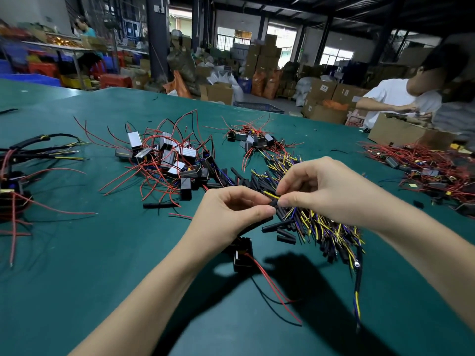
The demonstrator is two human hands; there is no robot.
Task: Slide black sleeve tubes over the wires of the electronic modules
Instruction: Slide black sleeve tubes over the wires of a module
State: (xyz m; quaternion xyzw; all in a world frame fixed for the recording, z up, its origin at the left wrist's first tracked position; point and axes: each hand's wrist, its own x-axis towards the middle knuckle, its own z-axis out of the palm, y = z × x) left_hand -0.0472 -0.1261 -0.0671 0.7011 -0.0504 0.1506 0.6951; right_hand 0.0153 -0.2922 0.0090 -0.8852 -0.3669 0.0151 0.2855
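Note:
My left hand [232, 211] pinches a black sleeve tube [273, 203] above the green table. A black electronic module [243, 254] hangs under that hand, trailing a red wire [275, 286]. My right hand [321, 188] pinches a yellow wire [271, 194] right at the tube's mouth. Beneath and beyond both hands lies a heap of loose black sleeve tubes and yellow-blue wires [316, 222].
A pile of modules with red wires [167, 155] lies left of centre, a smaller pile [253, 140] behind. More wired modules [426, 170] lie at right, dark harnesses [15, 176] at left. A person in a white shirt [395, 98] works at a cardboard box [401, 131].

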